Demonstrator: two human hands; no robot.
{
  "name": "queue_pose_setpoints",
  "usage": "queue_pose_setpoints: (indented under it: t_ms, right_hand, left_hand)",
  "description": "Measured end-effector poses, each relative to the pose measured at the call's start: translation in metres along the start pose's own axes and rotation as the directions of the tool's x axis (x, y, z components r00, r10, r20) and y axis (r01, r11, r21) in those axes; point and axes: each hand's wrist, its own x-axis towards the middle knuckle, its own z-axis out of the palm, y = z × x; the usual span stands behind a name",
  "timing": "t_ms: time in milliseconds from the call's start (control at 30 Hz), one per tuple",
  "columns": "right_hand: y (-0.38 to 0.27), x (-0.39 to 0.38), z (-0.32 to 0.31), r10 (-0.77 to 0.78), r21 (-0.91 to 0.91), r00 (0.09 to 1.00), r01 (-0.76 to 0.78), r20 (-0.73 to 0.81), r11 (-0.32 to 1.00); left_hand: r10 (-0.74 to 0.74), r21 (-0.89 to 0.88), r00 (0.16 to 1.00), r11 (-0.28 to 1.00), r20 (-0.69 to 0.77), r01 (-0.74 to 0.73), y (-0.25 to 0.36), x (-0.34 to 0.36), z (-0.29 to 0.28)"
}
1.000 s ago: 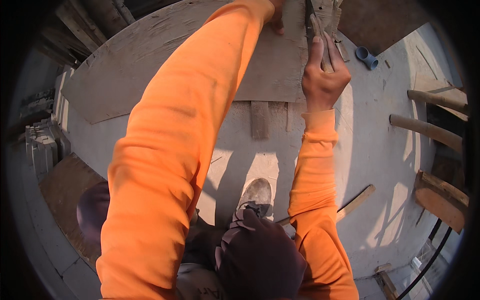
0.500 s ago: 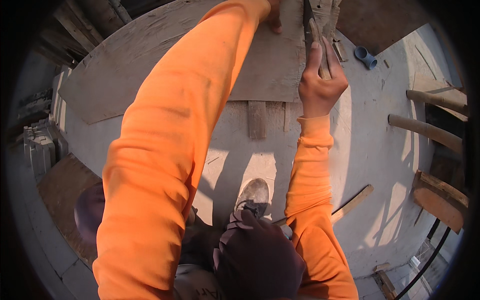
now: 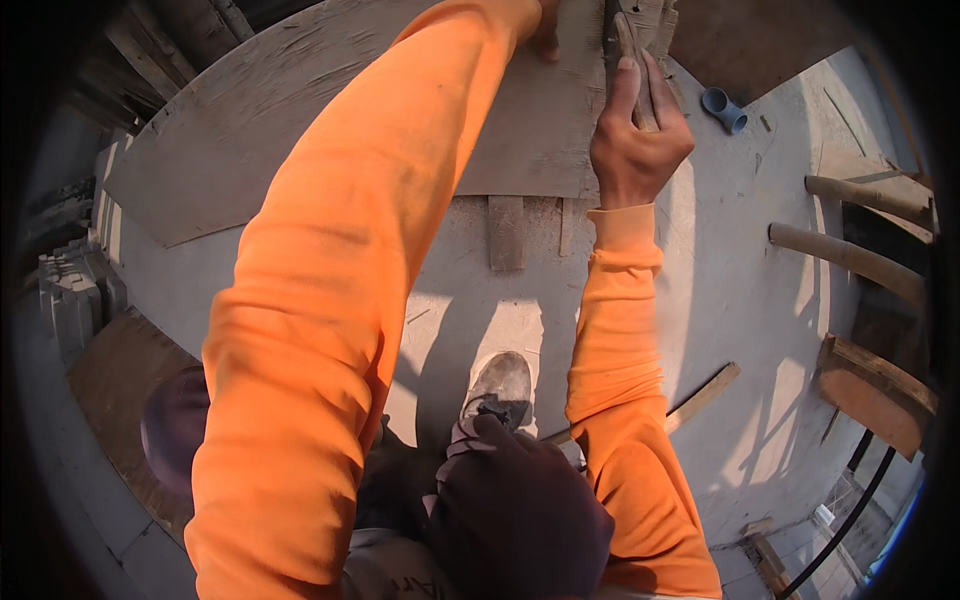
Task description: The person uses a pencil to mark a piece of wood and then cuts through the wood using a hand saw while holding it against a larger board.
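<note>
A large plywood sheet (image 3: 330,130) lies raised across the far part of the view, its near edge resting over wood pieces. In my right hand (image 3: 640,140) is the wooden handle of a handsaw (image 3: 627,38), closed in my fingers near the sheet's right end. Its dark blade runs away past the upper edge of the view, beside a splintered strip of the plywood. My left hand (image 3: 548,38) rests on the sheet left of the saw, a digit stretched out on the surface; most of this hand is cut off by the upper edge.
A short wood block (image 3: 506,232) sticks out beneath the sheet. Right of the saw lies a grey pipe fitting (image 3: 724,110). Rounded poles (image 3: 845,250) and a timber piece (image 3: 880,395) stand at the right. A narrow batten (image 3: 703,397) lies on the floor near my right forearm; lumber (image 3: 150,50) is stacked far left.
My right hand has pushed the saw a little farther away along the sheet. My left hand stays on the plywood. The whole view has shifted slightly.
</note>
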Motion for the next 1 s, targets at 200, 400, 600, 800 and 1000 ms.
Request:
queue_pose_setpoints:
  t_ms: [200, 400, 600, 800, 1000]
  right_hand:
    - [-0.029, -0.176, -0.134, 0.296, -0.221, 0.943, -0.260, 0.150, 0.940]
    - [0.003, -0.092, -0.081, 0.129, -0.239, 0.991, -0.115, 0.042, 0.964]
    - [-0.006, -0.043, -0.031, 0.069, -0.077, 0.997, -0.066, 0.039, 0.995]
    - [-0.049, -0.202, -0.164, 0.364, -0.303, 0.921, -0.310, 0.138, 0.901]
    - [0.006, -0.010, -0.018, 0.065, -0.029, 0.998, -0.065, 0.008, 0.997]
  left_hand:
    - [0.015, -0.020, 0.999, 1.000, -0.050, -0.016, -0.015, 0.006, 0.005]
    - [0.046, -0.045, 0.999, 0.998, 0.019, -0.045, 0.021, 0.003, 0.004]
    - [0.027, -0.029, 0.999, 0.999, -0.038, -0.028, -0.004, 0.000, 0.009]
    - [0.018, 0.008, 1.000, 1.000, -0.021, -0.018, 0.000, 0.012, 0.009]
    - [0.054, -0.013, 0.995, 0.998, -0.082, -0.055, 0.004, 0.000, 0.015]
